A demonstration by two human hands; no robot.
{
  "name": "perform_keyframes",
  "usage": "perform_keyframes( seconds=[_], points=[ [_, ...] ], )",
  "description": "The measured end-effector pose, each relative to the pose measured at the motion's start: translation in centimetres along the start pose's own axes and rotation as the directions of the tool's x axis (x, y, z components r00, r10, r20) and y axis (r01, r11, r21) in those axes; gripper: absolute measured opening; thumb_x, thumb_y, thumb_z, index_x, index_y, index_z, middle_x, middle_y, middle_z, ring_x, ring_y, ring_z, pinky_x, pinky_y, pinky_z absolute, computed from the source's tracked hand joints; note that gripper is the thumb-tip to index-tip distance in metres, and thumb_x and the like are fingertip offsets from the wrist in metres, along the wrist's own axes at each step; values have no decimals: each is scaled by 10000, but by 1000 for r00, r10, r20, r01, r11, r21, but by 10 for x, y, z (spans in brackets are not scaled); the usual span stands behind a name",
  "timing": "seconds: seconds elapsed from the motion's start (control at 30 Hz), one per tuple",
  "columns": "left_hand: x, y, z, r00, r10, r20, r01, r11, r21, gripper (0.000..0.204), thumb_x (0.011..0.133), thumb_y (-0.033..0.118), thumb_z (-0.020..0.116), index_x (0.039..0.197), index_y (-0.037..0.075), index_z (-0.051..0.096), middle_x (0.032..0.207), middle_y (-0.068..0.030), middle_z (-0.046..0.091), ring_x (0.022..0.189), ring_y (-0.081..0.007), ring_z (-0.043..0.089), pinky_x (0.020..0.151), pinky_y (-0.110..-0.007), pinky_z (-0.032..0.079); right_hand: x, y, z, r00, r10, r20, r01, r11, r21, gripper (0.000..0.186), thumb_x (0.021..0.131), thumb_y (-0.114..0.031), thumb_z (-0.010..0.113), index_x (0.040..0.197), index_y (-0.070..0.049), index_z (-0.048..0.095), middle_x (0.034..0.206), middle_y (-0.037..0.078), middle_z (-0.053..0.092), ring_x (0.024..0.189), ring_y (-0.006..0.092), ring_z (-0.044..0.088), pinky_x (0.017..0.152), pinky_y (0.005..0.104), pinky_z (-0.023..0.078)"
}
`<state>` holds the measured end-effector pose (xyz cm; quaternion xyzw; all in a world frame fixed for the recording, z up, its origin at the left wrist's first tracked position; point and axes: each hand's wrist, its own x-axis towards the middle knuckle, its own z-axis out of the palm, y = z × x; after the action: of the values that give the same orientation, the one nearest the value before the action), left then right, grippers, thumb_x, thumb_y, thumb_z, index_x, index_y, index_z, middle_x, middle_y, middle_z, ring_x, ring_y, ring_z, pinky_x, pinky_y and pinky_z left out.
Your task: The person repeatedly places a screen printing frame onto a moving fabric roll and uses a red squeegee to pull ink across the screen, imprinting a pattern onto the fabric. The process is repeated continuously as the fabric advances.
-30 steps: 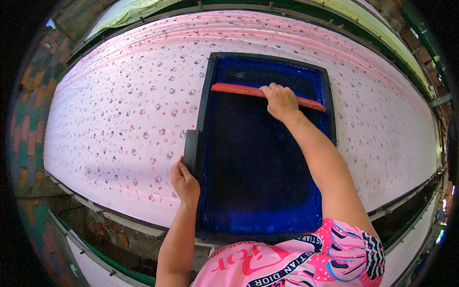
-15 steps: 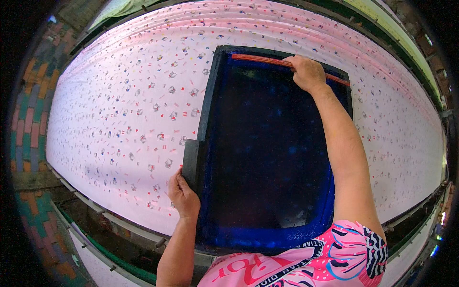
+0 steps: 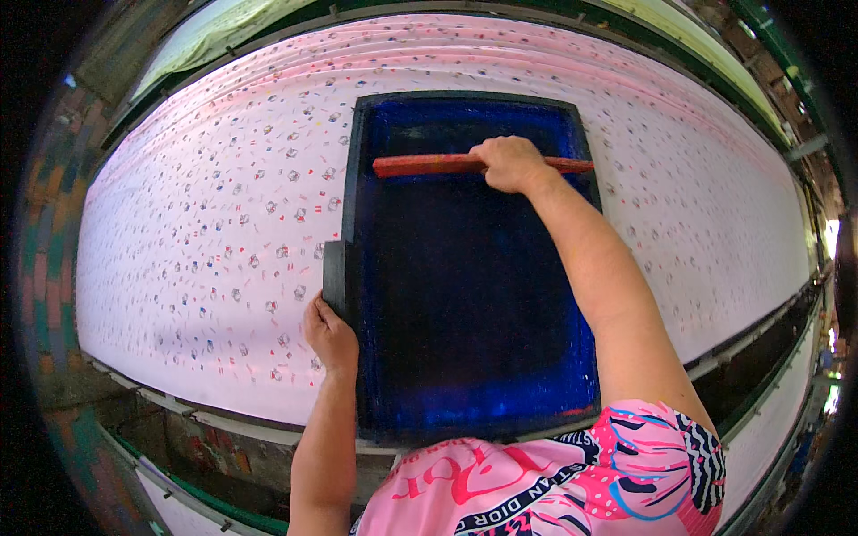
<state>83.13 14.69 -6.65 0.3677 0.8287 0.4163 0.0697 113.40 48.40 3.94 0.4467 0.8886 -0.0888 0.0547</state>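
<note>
A dark rectangular screen frame (image 3: pixel 465 304) with blue ink inside lies on pale pink printed fabric (image 3: pixel 206 250). My right hand (image 3: pixel 511 163) is closed on the middle of a long red squeegee (image 3: pixel 411 164), which lies crosswise in the upper part of the screen. My left hand (image 3: pixel 329 335) grips the lower end of a dark strip (image 3: pixel 333 272) along the screen's left side, fingers partly hidden behind it.
The long fabric-covered table extends to both sides, with ripples along its far edge. Yellow fabric (image 3: pixel 179 55) lies beyond a green rail at the back. A brick floor (image 3: pixel 49 277) shows at left. Metal rails (image 3: pixel 161 397) run along the near edge.
My right hand and the squeegee moved up to the screen's top edge, then came back down toward me. The view has shifted a little. My left hand keeps its grip.
</note>
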Motion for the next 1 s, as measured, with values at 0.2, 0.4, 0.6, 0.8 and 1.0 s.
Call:
perform_keyframes(
  seconds=[0.2, 0.4, 0.6, 0.8, 1.0],
  points=[
    [5, 11, 0, 999, 30, 45, -27, 997, -67, 392, 1197, 238, 510, 1281, -46, 766, 1209, -280, 784, 1144, -458, 736, 997, -496, 564, -119, -64, 30, 997, -56, -54, 58, 998, 37, 357, 909, -106, 689, 1216, -203, 843, 1117, 143, 842, 1093, 384, 814, 966, 561, 644],
    [9, 0, 0, 995, 10, 103, -4, 998, -58, 505, 1188, 372, 516, 1238, -60, 772, 1193, -316, 779, 1149, -511, 720, 1012, -564, 545, -229, -139, 56, 999, -31, -10, 31, 997, 70, 336, 921, -91, 711, 1207, -208, 840, 1127, 127, 791, 1090, 376, 792, 938, 554, 643],
    [7, 3, -6, 984, -9, 178, 25, 996, -89, 618, 1117, 535, 629, 1253, -47, 783, 1207, -302, 793, 1130, -503, 753, 980, -593, 573, -324, -199, 77, 999, 5, -48, -1, 997, 81, 378, 877, -51, 706, 1199, -192, 846, 1062, 93, 781, 1061, 338, 794, 898, 517, 652],
    [3, 19, -12, 978, -71, 195, 50, 993, 108, 713, 891, 616, 868, 1259, 10, 797, 1219, -269, 811, 1148, -467, 775, 1006, -577, 598, -385, -218, 109, 987, -59, -147, 71, 994, 82, 390, 850, -91, 775, 1229, -170, 824, 1121, 92, 752, 1110, 332, 746, 939, 500, 596],
    [-2, 31, -6, 984, -68, 166, 42, 987, 158, 657, 849, 558, 911, 1161, -12, 813, 1155, -271, 824, 1105, -476, 785, 988, -564, 601, -415, -219, 115, 954, -152, -256, 190, 973, 130, 604, 855, -552, 899, 1237, -91, 816, 1182, 155, 723, 1140, 372, 675, 975, 516, 558]
  ],
)
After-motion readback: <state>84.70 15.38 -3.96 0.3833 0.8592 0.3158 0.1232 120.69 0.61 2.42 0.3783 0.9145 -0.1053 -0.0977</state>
